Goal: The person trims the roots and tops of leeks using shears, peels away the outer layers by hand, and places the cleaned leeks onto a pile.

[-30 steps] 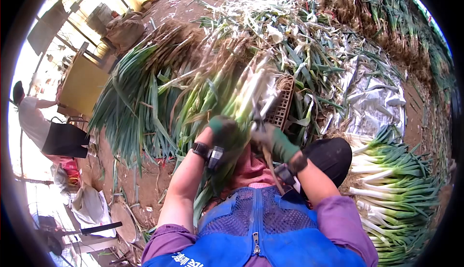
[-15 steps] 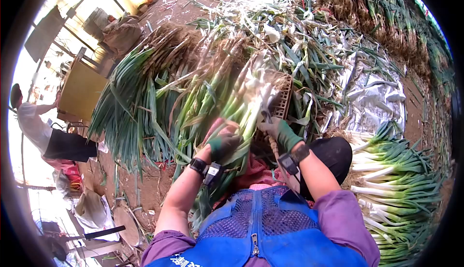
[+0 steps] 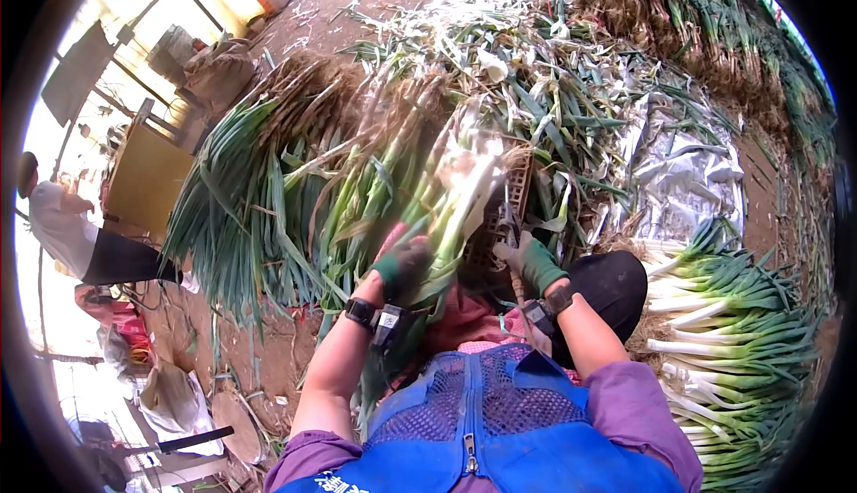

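Note:
My left hand [image 3: 403,266], in a green work glove, is closed around the leafy part of several large green onions [image 3: 462,212]. Their pale ends point up and away from me, slightly blurred. To its right, my gloved right hand [image 3: 533,263] grips a blow gun [image 3: 511,218], a slim nozzle with a hose trailing down toward my lap. The nozzle tip points away from me, just right of the held stalks. Behind it, partly hidden, lies a brown plastic crate [image 3: 516,191].
Unpeeled green onions [image 3: 241,190] are heaped at left, with leaf scraps [image 3: 553,91] beyond. Cleaned green onions [image 3: 714,332] lie in a row at right near my knee. More bundles [image 3: 687,20] line the far right. Another person [image 3: 67,225] stands at far left.
My right hand and the blow gun have shifted slightly right, away from the stalks. My left hand has moved slightly left, and the pale stalk ends show more clearly.

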Demonstrator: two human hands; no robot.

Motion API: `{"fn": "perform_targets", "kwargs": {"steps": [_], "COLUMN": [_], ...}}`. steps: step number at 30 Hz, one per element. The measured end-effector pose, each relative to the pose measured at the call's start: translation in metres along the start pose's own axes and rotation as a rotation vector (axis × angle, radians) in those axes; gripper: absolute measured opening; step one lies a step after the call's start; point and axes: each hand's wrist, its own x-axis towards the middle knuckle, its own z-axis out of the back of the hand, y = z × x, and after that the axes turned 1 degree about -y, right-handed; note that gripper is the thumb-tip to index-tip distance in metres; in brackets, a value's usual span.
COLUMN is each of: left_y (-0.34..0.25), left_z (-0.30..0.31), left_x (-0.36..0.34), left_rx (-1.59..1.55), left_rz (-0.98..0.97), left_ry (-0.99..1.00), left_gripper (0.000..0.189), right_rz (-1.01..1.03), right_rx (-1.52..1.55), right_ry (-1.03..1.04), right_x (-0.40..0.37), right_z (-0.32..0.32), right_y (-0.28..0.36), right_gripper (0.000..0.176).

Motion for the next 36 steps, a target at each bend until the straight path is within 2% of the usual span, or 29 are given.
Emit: {"fn": "perform_targets", "kwargs": {"steps": [1,3,4,6,7,9,10,12,14,15,17,18,19,20,21,22,24,25,27,28,31,32,33,35,36], "left_y": [-0.012,-0.039,-0.052,-0.075,-0.095,-0.107,-0.109,-0.111,-0.103,-0.095,-0.069,-0.086,-0.100,-0.107,-0.072,-0.071,-0.077,-0.077,-0.098,-0.101,-0.128,-0.127,-0.123,-0.117,-0.116], "left_z": [-0.002,-0.004,-0.007,-0.003,-0.011,-0.028,-0.036,-0.063,-0.074,-0.085,-0.089,-0.110,-0.118,-0.118,-0.082,-0.075,-0.059,-0.051,-0.054,-0.050,-0.075,-0.077,-0.077,-0.064,-0.060], "left_x": [-0.006,-0.015,-0.012,-0.010,-0.020,-0.019,-0.019,-0.022,-0.007,0.000,0.016,0.006,-0.001,-0.004,0.022,0.019,0.014,0.006,-0.021,-0.027,-0.064,-0.070,-0.073,-0.072,-0.075], "left_rx": [0.095,0.339,0.135,0.455,0.720,1.205,1.445,1.022,1.327,1.325,1.363,1.403,1.268,1.132,1.142,0.874,0.737,0.595,0.435,0.395,0.372,0.346,0.329,0.296,0.280], "left_rz": [-0.035,-0.127,-0.091,-0.416,-0.316,-0.780,-1.025,-0.649,-0.304,-0.094,0.063,0.094,0.123,0.153,0.065,0.112,0.086,0.100,0.102,0.084,0.045,0.031,-0.051,-0.059,-0.057], "left_ry": [-0.057,-0.232,-0.358,-0.709,-0.866,-1.157,-1.287,-0.763,-0.404,-0.358,-0.268,-0.270,-0.222,-0.174,-0.204,-0.152,-0.044,-0.026,0.052,0.076,0.009,-0.008,-0.038,-0.063,-0.076], "left_gripper": [0.016,0.014,0.015,0.029,0.047,0.053,0.056,0.062,0.078,0.080,0.084,0.081,0.080,0.079,0.072,0.061,0.049,0.046,0.052,0.055,0.058,0.059,0.052,0.055,0.056], "right_rz": [-0.069,-0.116,-0.124,-0.111,-0.093,-0.066,-0.062,-0.049,0.157,0.259,0.373,0.427,0.326,0.272,0.218,0.166,0.138,0.113,-0.122,-0.089,-0.403,-0.264,-0.322,-0.274,-0.172], "right_rx": [0.026,-0.043,-0.134,-0.242,-0.259,-0.277,-0.292,-0.322,-0.300,-0.289,-0.015,0.125,0.326,0.463,0.598,0.735,0.876,0.996,1.418,1.580,1.591,1.679,1.637,1.563,1.534], "right_ry": [0.091,0.166,0.188,0.191,0.170,0.183,0.144,0.068,-0.115,-0.209,-0.233,-0.245,-0.121,-0.020,0.085,0.193,0.324,0.389,0.654,0.713,0.415,0.693,0.643,0.601,0.612], "right_x": [-0.003,-0.015,-0.017,-0.020,-0.022,-0.019,-0.017,-0.016,-0.018,-0.018,-0.012,-0.014,-0.021,-0.024,-0.027,-0.029,-0.021,-0.014,0.012,0.020,0.028,0.033,0.031,0.018,0.015], "right_z": [0.004,0.013,0.012,0.009,0.006,0.000,-0.005,-0.013,-0.013,-0.013,-0.022,-0.023,-0.024,-0.026,-0.027,-0.028,-0.029,-0.035,-0.046,-0.050,-0.062,-0.054,-0.055,-0.046,-0.047], "right_y": [-0.006,-0.013,-0.015,-0.016,-0.015,-0.019,-0.022,-0.026,-0.021,-0.019,-0.016,-0.006,0.002,0.008,0.012,0.015,0.020,0.022,0.028,0.030,0.061,0.058,0.058,0.073,0.077], "right_gripper": [0.083,0.088,0.096,0.107,0.110,0.119,0.117,0.114,0.099,0.092,0.075,0.067,0.048,0.045,0.042,0.039,0.027,0.024,0.019,0.020,0.021,0.024,0.025,0.026,0.027]}}
